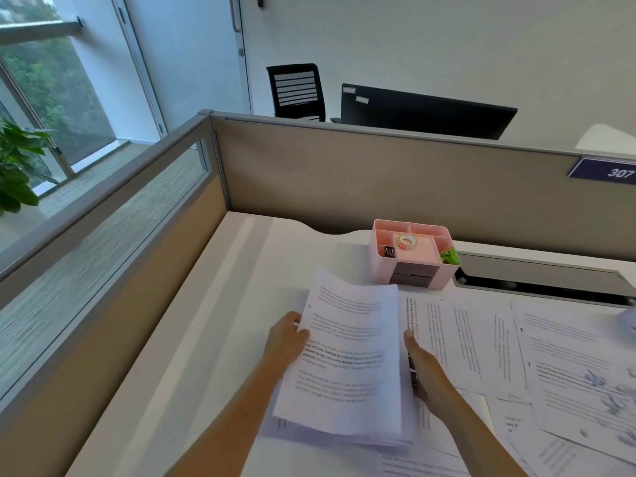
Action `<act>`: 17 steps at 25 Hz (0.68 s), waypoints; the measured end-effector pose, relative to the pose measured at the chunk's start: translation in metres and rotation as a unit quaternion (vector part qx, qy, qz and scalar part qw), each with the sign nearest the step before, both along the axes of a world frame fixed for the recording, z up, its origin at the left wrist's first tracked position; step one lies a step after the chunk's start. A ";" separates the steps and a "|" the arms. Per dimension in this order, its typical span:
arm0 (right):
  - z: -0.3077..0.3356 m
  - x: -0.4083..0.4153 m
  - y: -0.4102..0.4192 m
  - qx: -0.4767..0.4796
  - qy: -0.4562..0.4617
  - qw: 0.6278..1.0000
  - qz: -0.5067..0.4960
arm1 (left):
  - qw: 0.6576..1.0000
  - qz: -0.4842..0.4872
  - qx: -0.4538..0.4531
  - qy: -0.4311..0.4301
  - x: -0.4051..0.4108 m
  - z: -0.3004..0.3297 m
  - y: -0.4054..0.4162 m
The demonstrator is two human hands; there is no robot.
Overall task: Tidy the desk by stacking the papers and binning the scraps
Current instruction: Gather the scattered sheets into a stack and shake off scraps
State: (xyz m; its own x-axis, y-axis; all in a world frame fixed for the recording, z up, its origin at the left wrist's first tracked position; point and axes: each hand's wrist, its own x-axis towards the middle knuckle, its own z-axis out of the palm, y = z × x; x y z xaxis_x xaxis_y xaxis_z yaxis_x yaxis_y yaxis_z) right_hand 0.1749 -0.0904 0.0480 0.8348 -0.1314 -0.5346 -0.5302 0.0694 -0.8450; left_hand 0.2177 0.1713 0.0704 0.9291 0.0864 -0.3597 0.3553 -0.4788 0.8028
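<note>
Between the two hands, near the middle of the desk [241, 304], a sheaf of printed papers [347, 359] is held up on its lower edge, tilted back toward the partition. This looks like the stacking step: the sheets gathered so far are being squared into one pile.

The left hand [287, 339] has its grip closed on the sheaf's left edge, thumb lying on the front of the page and the other fingers hidden behind it. The right hand [425, 370] presses flat against the right edge; its fingers are mostly behind the paper, so I cannot tell whether that grip is clamped round the sheets or only steadying them.

More loose sheets [481, 342] lie spread to the right, overlapping one another at odd angles, and a few more sit under and in front of the sheaf (one near the bottom edge is only partly in view). A pale crumpled thing at the far right edge [628, 320] may be a scrap, but it is too blurred to be sure.

Next, I judge, the sheaf needs setting down square, then one hand freed to draw in the nearest loose sheet. Behind, a pink organiser [413, 253] stands clear of the papers.
</note>
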 end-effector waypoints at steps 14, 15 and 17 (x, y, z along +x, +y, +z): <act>-0.010 -0.025 -0.053 -0.093 -0.055 0.994 -0.011 | 0.975 0.037 0.214 0.054 -0.032 -0.038 0.064; -0.011 -0.028 -0.059 -0.101 -0.052 0.993 -0.013 | 0.976 0.031 0.208 0.059 -0.035 -0.039 0.064; -0.017 -0.033 -0.066 -0.110 -0.047 0.993 -0.014 | 0.971 0.006 0.230 0.066 -0.040 -0.040 0.059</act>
State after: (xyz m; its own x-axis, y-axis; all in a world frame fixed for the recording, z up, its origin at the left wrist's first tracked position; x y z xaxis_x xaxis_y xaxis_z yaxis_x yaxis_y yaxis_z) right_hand 0.1421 -0.1559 0.0313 0.8740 -0.2603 -0.4103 -0.4489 -0.1093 -0.8869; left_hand 0.1774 0.2307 0.0304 0.8756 0.2765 -0.3961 0.4480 -0.7716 0.4517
